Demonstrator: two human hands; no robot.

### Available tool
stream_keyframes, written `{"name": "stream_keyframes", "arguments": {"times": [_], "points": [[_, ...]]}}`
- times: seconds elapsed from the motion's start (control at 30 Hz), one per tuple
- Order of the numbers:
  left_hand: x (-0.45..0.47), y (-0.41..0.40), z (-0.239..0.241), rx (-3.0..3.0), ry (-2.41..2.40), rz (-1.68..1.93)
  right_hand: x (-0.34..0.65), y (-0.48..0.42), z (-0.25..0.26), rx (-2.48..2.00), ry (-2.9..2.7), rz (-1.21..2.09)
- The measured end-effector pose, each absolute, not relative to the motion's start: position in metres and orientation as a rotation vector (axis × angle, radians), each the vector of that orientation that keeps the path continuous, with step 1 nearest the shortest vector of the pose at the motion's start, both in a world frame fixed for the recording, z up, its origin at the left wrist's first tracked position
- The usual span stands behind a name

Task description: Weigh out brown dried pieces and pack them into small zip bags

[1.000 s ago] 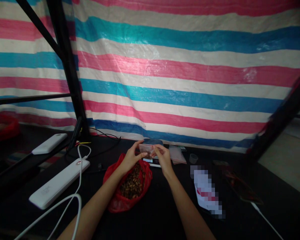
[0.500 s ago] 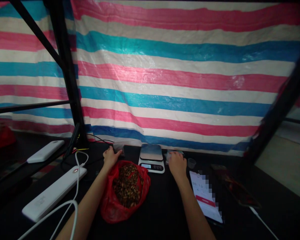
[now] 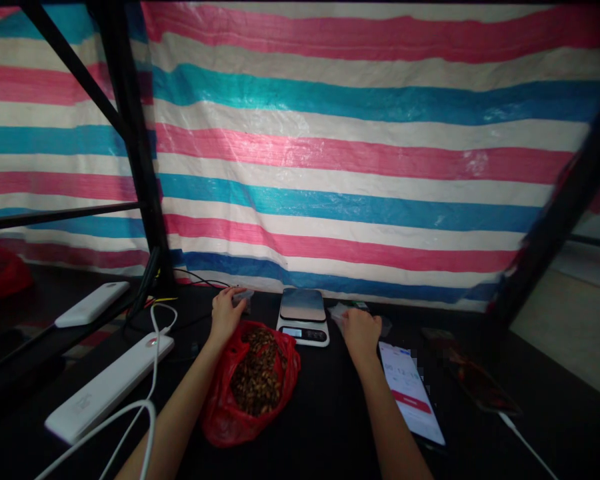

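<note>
My left hand (image 3: 225,315) reaches to the back of the table, thumb and fingers apart, touching a clear plastic bag (image 3: 246,297). My right hand (image 3: 361,335) is curled, its fingertips on another clear plastic bag (image 3: 337,312); the palm side is hidden. Between the hands stands a white kitchen scale (image 3: 320,338) with a bare metal plate (image 3: 303,305) and a lit display. In front of my left hand lies an open red plastic bag (image 3: 225,427), filled with small brown pieces like seeds or dried insects (image 3: 257,377).
A lit phone with a timer (image 3: 413,400) lies right of my right forearm. Beyond it is a dark phone (image 3: 485,383) on a white cable (image 3: 525,443). A long white power bank (image 3: 107,387) and looping cables are at left. Striped sheeting (image 3: 330,153) hangs behind the black table.
My left hand has shifted slightly right, its fingers now over the clear bag. My right hand has moved a little right and nearer, its fingers curling more at the plastic.
</note>
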State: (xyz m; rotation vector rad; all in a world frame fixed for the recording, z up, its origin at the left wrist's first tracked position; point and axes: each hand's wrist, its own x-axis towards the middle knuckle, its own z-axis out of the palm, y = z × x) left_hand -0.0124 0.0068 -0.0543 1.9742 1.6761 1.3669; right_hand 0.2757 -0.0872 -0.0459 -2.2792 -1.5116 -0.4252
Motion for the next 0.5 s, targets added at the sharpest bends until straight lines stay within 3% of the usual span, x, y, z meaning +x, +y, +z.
{"name": "stream_keyframes", "arguments": {"times": [0.13, 0.3, 0.5], "points": [[-0.004, -0.010, -0.034, 1.986, 1.202, 1.457, 0.267, -0.079, -0.039, -1.838, -1.336, -0.225], [0.028, -0.044, -0.023, 2.134, 0.813, 0.988, 0.215, -0.072, -0.040, -1.185, -1.331, 0.223], [0.044, -0.048, -0.036, 2.157, 0.796, 1.107, 0.172, -0.080, -0.048, -1.022, -1.397, 0.351]]}}
